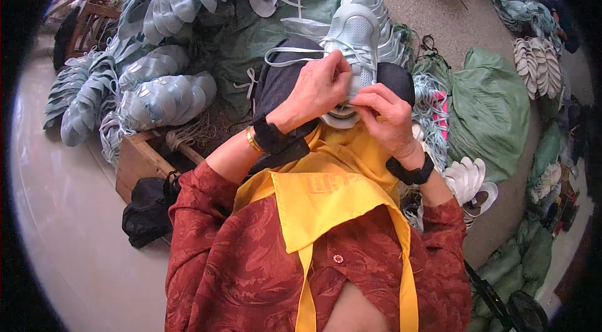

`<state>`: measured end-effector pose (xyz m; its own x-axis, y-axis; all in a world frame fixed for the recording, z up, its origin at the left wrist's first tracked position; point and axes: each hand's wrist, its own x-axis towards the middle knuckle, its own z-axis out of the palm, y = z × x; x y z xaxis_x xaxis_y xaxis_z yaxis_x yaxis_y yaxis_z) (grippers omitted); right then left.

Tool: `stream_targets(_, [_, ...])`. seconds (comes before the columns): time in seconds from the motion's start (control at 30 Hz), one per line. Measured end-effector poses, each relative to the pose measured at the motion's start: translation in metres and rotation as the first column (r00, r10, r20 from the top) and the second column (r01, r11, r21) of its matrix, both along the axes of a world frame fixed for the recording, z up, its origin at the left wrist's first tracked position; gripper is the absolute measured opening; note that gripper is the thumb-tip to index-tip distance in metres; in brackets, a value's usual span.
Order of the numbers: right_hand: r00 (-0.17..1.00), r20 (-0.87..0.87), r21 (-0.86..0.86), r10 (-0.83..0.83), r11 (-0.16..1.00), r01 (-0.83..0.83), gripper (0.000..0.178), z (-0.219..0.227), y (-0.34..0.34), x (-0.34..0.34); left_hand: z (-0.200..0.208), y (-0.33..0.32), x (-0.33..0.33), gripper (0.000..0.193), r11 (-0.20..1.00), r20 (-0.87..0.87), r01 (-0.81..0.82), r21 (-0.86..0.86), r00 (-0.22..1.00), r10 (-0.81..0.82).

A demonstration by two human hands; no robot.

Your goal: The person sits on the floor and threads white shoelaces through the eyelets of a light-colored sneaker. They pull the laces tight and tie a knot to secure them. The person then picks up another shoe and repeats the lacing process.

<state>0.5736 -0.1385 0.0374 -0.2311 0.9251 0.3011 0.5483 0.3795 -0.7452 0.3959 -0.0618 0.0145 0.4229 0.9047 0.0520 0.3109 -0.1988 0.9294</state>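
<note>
A pale blue-grey shoe upper (354, 27) lies over my knees, its toe pointing away from me and its collar opening close to the yellow apron. A thin, pale shoelace (291, 51) crosses its front and loops out to the left. At the upper's left side my left hand (321, 86) is closed, fingers pinched at the lace. My right hand (387, 115) pinches thumb and forefinger together by the right edge of the opening; what lies between those fingertips is too small to make out. More uppers of the same colour are stacked behind this one.
Bundles of nested pale blue uppers (166, 103) fill the left, by a wooden box (139, 162) and a black bag (147, 213). Green sacking (489, 106), white uppers (465, 180) and blue laces with a pink piece (440, 109) lie to the right.
</note>
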Motion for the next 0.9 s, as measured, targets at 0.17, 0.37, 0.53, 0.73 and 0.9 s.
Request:
stream_targets(0.17, [0.997,-0.048,-0.164,-0.067,0.985,0.058,0.014,0.019,0.001,-0.002,-0.004,0.001,0.002,0.009,1.000,-0.040,-0.008,0.030,0.999,0.009])
stream_targets(0.37, [0.947,0.169,0.017,-0.274,0.961,0.275,0.017,0.005,0.022,0.002,-0.004,-0.003,0.007,0.009,0.998,-0.029,-0.050,0.035,0.998,0.051])
stream_targets(0.53, [0.933,0.233,-0.100,-0.273,0.948,0.302,0.013,0.015,0.032,0.000,-0.009,-0.005,0.011,0.006,0.995,-0.002,-0.089,0.045,0.996,0.089])
stream_targets(0.73, [0.952,0.209,-0.095,-0.224,0.964,0.248,0.009,0.012,0.036,0.004,-0.008,-0.006,0.011,0.007,0.992,0.012,-0.120,0.035,0.993,0.120])
stream_targets(0.9, [0.947,0.280,-0.022,-0.161,0.985,0.174,0.007,0.012,0.039,0.005,-0.002,-0.003,0.008,0.009,0.996,0.015,-0.088,0.013,0.996,0.088])
